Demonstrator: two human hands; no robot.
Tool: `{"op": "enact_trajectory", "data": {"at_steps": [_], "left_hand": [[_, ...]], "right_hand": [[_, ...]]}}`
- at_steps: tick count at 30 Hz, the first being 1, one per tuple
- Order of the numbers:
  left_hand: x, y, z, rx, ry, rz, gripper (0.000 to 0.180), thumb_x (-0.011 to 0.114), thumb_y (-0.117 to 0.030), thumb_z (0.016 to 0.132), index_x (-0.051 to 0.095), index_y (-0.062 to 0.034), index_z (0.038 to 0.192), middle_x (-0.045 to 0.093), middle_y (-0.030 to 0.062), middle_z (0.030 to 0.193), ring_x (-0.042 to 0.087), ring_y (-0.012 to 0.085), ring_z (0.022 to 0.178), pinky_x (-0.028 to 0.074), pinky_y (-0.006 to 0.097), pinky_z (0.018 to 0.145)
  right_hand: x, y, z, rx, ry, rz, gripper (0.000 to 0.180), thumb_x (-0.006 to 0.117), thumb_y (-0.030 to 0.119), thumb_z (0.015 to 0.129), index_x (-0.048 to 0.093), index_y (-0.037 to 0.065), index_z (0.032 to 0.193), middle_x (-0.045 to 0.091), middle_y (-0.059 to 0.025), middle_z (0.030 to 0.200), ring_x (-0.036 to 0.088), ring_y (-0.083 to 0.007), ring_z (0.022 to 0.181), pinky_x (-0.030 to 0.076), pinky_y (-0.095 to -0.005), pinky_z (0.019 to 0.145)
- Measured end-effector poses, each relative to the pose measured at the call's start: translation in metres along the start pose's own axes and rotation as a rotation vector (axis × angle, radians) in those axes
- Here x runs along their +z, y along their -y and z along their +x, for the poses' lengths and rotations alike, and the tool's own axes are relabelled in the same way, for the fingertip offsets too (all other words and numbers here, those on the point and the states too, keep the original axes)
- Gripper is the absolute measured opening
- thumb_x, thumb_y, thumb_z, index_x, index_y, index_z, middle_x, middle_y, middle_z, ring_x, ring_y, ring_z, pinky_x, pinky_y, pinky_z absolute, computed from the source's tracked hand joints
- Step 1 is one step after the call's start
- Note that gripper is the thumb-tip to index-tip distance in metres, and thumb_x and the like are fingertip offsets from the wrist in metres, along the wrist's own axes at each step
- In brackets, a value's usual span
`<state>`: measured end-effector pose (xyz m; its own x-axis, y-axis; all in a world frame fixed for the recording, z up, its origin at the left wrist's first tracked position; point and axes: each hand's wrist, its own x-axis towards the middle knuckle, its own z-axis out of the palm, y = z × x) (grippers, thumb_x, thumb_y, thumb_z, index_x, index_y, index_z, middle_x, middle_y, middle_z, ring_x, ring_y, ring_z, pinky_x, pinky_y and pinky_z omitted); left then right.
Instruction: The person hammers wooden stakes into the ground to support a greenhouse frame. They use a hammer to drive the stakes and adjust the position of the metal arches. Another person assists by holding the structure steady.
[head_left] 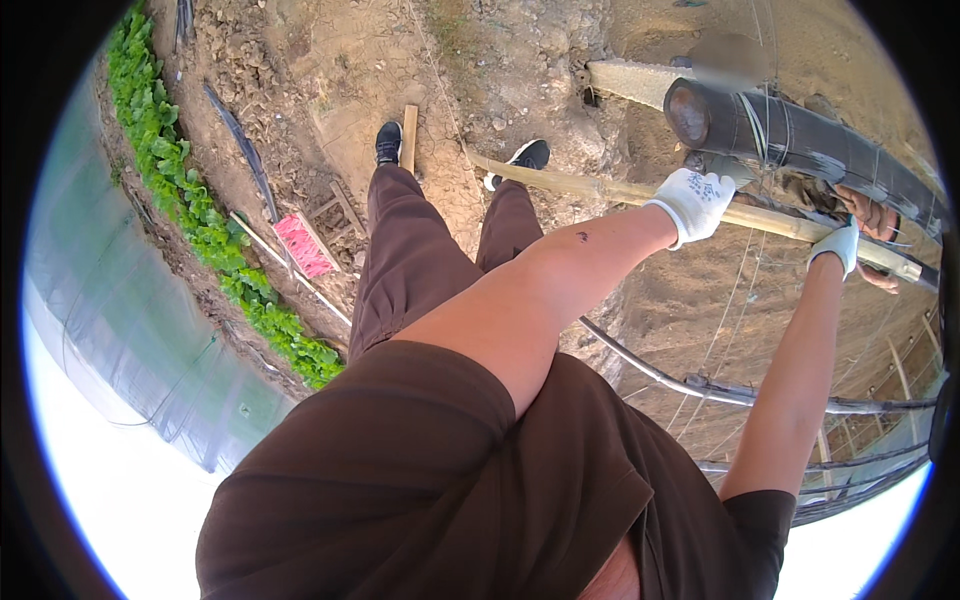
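- Head view: the left hand (695,203) in a white glove is closed around the bamboo pole (570,183), whose long axis runs from the ground near the shoes up to the right.
- The right hand (838,246), also gloved, grips the same pole further right, below the dark pipe (800,140); another person's bare hand (868,215) is just beside it.

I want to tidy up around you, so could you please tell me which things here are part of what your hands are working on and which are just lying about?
In hand:
- left hand, gloved, on the bamboo pole
- right hand, gloved, on the same pole
- dark post bound with wire, just above

Lying about:
- pink brush on the soil
- short wooden stick by the shoe
- row of green plants
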<state>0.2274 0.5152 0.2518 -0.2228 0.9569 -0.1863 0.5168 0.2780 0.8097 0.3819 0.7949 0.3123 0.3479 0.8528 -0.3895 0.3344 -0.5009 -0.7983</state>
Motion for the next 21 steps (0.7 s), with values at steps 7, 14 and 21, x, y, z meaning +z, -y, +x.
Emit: {"op": "enact_trajectory", "data": {"at_steps": [7, 14, 21], "left_hand": [[0.005, 0.008, -0.003, -0.027, -0.031, -0.040, 0.042, 0.071, -0.024, 0.087, 0.057, -0.0047, 0.121, 0.068, 0.0178, 0.109, 0.073, 0.0348, 0.088, 0.059, 0.047, 0.075], [-0.015, 0.083, -0.089, -0.138, -0.112, -0.010, 0.074, 0.082, -0.041, 0.081, 0.052, -0.0094, 0.141, 0.067, 0.0147, 0.116, 0.069, 0.0344, 0.103, 0.057, 0.046, 0.086], [0.011, 0.126, -0.089, -0.123, -0.096, -0.024, 0.029, 0.073, -0.039, 0.089, 0.062, -0.0139, 0.097, 0.073, 0.0092, 0.079, 0.073, 0.0335, 0.074, 0.056, 0.048, 0.064]], "right_hand": [[0.009, 0.003, 0.017, 0.107, -0.185, -0.100, 0.047, 0.066, 0.036, 0.098, 0.065, 0.005, 0.133, 0.070, -0.0075, 0.130, 0.070, -0.0241, 0.112, 0.056, -0.0377, 0.099], [-0.026, -0.011, 0.064, 0.083, -0.243, -0.232, 0.050, 0.066, 0.035, 0.097, 0.064, 0.003, 0.136, 0.070, -0.0091, 0.133, 0.069, -0.0237, 0.113, 0.054, -0.0364, 0.099], [-0.027, 0.010, 0.060, 0.058, -0.143, -0.126, 0.058, 0.069, 0.043, 0.097, 0.059, 0.006, 0.140, 0.066, -0.0098, 0.134, 0.067, -0.0273, 0.114, 0.052, -0.0389, 0.103]]}}
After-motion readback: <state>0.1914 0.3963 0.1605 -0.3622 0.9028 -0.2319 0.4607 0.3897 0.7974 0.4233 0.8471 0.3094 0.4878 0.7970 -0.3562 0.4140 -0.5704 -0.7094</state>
